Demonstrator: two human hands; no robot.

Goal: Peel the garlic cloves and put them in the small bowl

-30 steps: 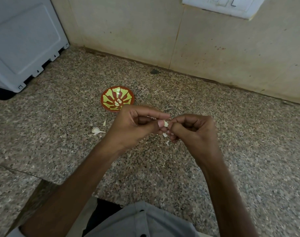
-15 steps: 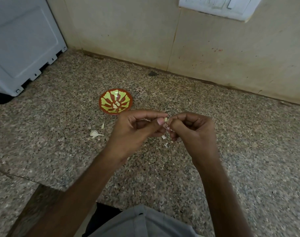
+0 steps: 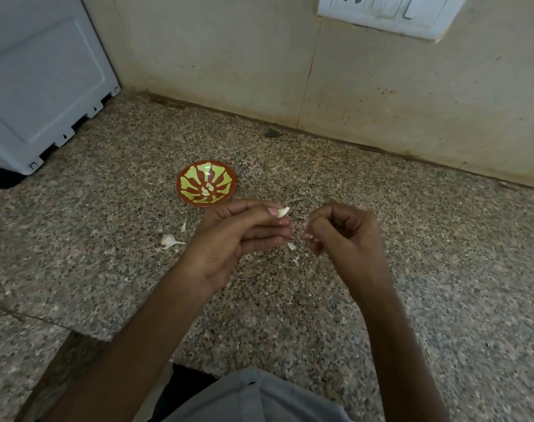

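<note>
My left hand (image 3: 244, 236) pinches a pale garlic clove (image 3: 283, 212) between thumb and forefinger, its tip sticking out to the right. My right hand (image 3: 345, 236) is a short gap to the right with its fingers curled; a sliver of papery skin (image 3: 306, 223) shows at its fingertips. The small red bowl with a yellow-green pattern (image 3: 206, 183) sits on the counter just beyond my left hand and holds a few peeled cloves (image 3: 206, 189). An unpeeled garlic piece (image 3: 169, 241) lies left of my left hand.
Bits of peel (image 3: 291, 246) lie scattered on the speckled granite counter (image 3: 412, 239) under my hands. A grey-white appliance (image 3: 40, 80) stands at the far left. A tiled wall with a switch plate (image 3: 390, 13) closes the back.
My hands were together working the clove; now they have pulled apart, the clove staying in my left fingers and skin coming away with my right. The view has shifted down a little.
</note>
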